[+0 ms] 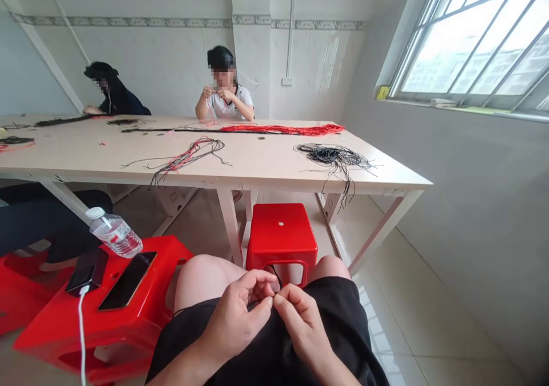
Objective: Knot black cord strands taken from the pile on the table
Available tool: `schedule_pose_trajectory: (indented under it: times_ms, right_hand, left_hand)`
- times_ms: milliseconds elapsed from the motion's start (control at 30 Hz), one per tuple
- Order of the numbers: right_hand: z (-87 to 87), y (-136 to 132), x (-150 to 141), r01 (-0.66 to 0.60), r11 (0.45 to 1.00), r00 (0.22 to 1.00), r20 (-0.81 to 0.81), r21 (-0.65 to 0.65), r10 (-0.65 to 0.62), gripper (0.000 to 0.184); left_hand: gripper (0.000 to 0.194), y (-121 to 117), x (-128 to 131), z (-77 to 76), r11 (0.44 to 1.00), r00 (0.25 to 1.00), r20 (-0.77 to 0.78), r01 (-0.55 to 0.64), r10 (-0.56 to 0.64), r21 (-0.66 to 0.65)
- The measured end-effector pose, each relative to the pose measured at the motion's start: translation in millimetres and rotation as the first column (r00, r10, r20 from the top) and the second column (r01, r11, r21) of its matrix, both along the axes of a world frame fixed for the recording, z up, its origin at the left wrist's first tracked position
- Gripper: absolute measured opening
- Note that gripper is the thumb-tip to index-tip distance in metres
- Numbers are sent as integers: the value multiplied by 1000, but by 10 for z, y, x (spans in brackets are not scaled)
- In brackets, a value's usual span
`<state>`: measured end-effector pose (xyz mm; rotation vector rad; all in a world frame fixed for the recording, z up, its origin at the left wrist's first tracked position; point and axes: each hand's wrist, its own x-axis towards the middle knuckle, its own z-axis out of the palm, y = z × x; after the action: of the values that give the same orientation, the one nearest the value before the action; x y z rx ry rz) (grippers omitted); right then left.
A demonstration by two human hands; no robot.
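Note:
Above my lap, my left hand [238,311] is closed in a pinch, thumb against the bent fingers. My right hand [300,314] pinches with thumb and index finger, its tips touching or almost touching those of the left. Whatever lies between the fingertips is too small and dark against the black clothing [343,317] to make out. Beyond my knees stands a red plastic stool [283,229]. Further off, on the table, lie a tangle of black cords [332,156] and a loose bundle of black and red cords [189,156].
A long pale table [266,166] crosses in front. Left of me, a red stool [141,294] bears a water bottle [115,234], a phone [128,280] and a black power bank [88,271] with a white cable. Two people sit across; one person [225,97] handles red cord.

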<state>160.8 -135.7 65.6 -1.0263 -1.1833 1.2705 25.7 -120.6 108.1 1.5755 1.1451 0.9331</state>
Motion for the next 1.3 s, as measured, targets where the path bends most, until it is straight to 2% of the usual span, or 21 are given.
schedule_pose_trajectory:
  times_ms: [100,167,267,333,367,400,467,533,600,700,800,867,967,1033,1100,1200,1300]
  right_hand:
    - [-65,1,-29,-28,992,990,142,123,10,35]
    - [-105,11,-37,-26,962,960,274,271,-51,27]
    - [-124,33,-29,0,841,865,422,540,-271,16]
    - [-115,41,-20,12,770,825,429,637,-367,16]
    - [-108,40,-18,18,757,829,414,653,-377,17]
    - [-100,36,-18,23,765,845,396,643,-359,19]
    - [-82,21,-24,24,846,903,352,533,-248,24]
    - [-59,4,-37,20,951,961,255,308,-103,28]
    - [-33,-5,-54,16,998,995,92,64,-21,29]
    - [-20,2,-80,-26,983,987,-159,-183,-3,25]
    - [-65,28,-94,-120,941,927,-376,-316,-8,25]
    - [-110,50,-87,-179,920,857,-515,-348,-28,30]
    - [-140,80,-50,-252,911,739,-673,-326,-37,37]
    - [-117,92,-16,-262,926,685,-728,-273,-20,35]
    - [-75,94,13,-206,959,666,-746,-194,-8,35]
    - [-43,83,16,-80,995,754,-657,-59,21,38]
    - [-99,77,-33,-82,996,881,-466,26,84,39]
  left_hand:
    - [20,-4,-49,-71,999,999,-20,-39,38,-32]
    - [22,8,-70,-122,997,998,-27,-60,58,-44]
    - [25,37,-71,-150,997,996,-52,-74,73,-21]
    - [26,48,-49,-127,996,994,-66,-84,84,12]
    - [28,47,-33,-107,996,993,-69,-89,91,24]
    - [30,41,-15,-85,995,993,-68,-94,96,31]
    - [33,20,19,-44,995,993,-60,-96,97,23]
    - [36,-3,42,-23,995,995,-42,-95,95,-4]
    - [37,-13,49,-29,995,995,6,-96,97,-41]
    - [40,2,45,-79,990,989,109,-91,103,-110]
    - [40,30,51,-129,983,979,177,-68,99,-173]
    - [37,41,63,-140,979,977,185,-72,108,-189]
    - [32,45,84,-125,974,970,203,-88,131,-208]
    - [27,45,97,-106,967,958,250,-81,142,-240]
    - [23,44,111,-83,953,931,318,-82,178,-293]
    - [22,37,125,-39,915,867,426,-81,260,-394]
    - [25,22,126,-7,895,820,476,-91,317,-437]
